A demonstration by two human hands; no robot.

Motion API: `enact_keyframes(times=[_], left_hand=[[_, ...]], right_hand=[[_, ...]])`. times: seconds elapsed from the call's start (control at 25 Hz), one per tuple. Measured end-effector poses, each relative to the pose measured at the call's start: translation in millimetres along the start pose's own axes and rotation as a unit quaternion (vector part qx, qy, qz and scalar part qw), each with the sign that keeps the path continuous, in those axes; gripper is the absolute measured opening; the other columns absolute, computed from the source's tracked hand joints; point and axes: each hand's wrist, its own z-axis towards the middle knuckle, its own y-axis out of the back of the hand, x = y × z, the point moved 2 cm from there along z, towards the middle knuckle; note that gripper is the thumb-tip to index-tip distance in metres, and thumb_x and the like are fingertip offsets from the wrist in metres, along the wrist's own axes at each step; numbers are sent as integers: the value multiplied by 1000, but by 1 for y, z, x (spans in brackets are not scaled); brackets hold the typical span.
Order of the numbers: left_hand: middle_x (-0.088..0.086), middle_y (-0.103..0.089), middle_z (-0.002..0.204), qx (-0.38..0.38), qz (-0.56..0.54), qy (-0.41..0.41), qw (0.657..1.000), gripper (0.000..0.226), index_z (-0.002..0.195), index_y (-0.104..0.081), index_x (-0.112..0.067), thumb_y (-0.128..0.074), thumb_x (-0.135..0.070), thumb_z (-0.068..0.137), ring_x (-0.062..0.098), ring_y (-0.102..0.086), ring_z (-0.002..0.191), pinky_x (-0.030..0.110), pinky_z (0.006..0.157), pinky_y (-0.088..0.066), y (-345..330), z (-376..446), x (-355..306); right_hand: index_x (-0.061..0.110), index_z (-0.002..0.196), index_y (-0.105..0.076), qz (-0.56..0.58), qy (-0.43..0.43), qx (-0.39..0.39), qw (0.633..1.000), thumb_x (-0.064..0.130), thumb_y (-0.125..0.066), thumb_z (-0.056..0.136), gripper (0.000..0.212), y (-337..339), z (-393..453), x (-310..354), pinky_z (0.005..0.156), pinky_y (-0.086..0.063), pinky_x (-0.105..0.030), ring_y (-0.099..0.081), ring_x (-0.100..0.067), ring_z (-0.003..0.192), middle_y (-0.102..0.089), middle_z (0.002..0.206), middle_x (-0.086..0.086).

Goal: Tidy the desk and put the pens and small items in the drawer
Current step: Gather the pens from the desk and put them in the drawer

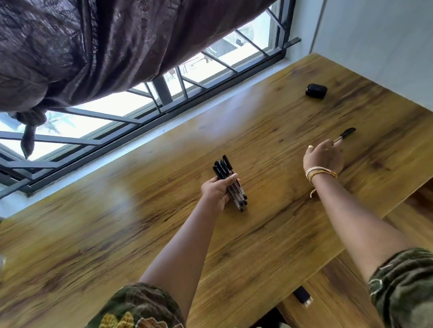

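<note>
Left hand (216, 192) gripping about five pens (228, 182), right hand (322, 157) pinching one pen (345, 134), one black case (316, 90) apart.

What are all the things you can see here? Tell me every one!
Pens in a bundle: several, black caps, clear barrels, held in the left hand.
Single pen: one, black cap, at the right hand's fingertips.
Small case: one, black, far right of the desk.
Desk: one, brown wood, under the window.
Curtain: one, dark brown, knotted, over the window.
Window bars: several, dark grey.
Left hand: one, closed around the bundle.
Right hand: one, wrist bands, reaching onto the single pen.
</note>
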Motion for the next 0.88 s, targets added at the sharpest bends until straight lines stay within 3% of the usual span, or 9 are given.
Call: enact_keyframes(times=[0.12, 0.28, 0.36, 0.64, 0.76, 0.88], left_hand=[[20, -73, 99, 0, -3, -2, 1000, 38, 110, -64, 4, -78, 1, 75, 26, -74, 87, 44, 86, -58, 0, -2, -2], [22, -72, 101, 1, -10, -14, 1000, 31, 105, -65, 3, -76, 2, 77, 28, -73, 88, 45, 86, -58, 0, -3, 1], [20, -72, 95, 3, -19, -28, 999, 29, 105, -64, 4, -75, 3, 78, 26, -73, 81, 41, 80, -60, 0, -4, 2], [22, -70, 92, -32, -121, -68, 990, 27, 101, -60, 1, -74, 6, 78, 24, -72, 67, 43, 77, -60, 13, -19, 12], [19, -65, 85, -66, -174, -71, 980, 25, 87, -52, -6, -70, 10, 80, 27, -67, 71, 49, 83, -56, 32, -29, 14], [20, -66, 86, -68, -191, -94, 975, 23, 92, -54, -2, -70, 10, 80, 29, -67, 72, 51, 79, -56, 57, -37, 16]], right_hand=[[-1, 108, -65, 42, 8, -16, 999, 10, -55, 88, 24, -1, -3, -5, 85, -49, -43, -57, -37, 106, -54, 120, -16], [7, 106, -70, 77, 18, -10, 997, 2, -54, 82, 29, 6, -16, -7, 87, -47, -40, -58, -38, 105, -60, 116, -19], [10, 102, -71, 82, 52, 8, 995, 5, -55, 81, 27, 7, -32, 1, 87, -47, -38, -60, -38, 102, -64, 110, -19], [13, 92, -72, 218, 202, 187, 936, 13, -71, 80, 12, -5, -150, 42, 77, -56, -30, -68, -19, 82, -74, 88, -4], [14, 93, -73, 247, 212, 251, 912, 15, -72, 81, 12, -7, -188, 53, 74, -57, -28, -68, -14, 77, -73, 84, -1], [14, 96, -72, 241, 231, 312, 890, 15, -74, 79, 17, -6, -207, 61, 74, -58, -26, -68, -12, 76, -73, 84, 1]])
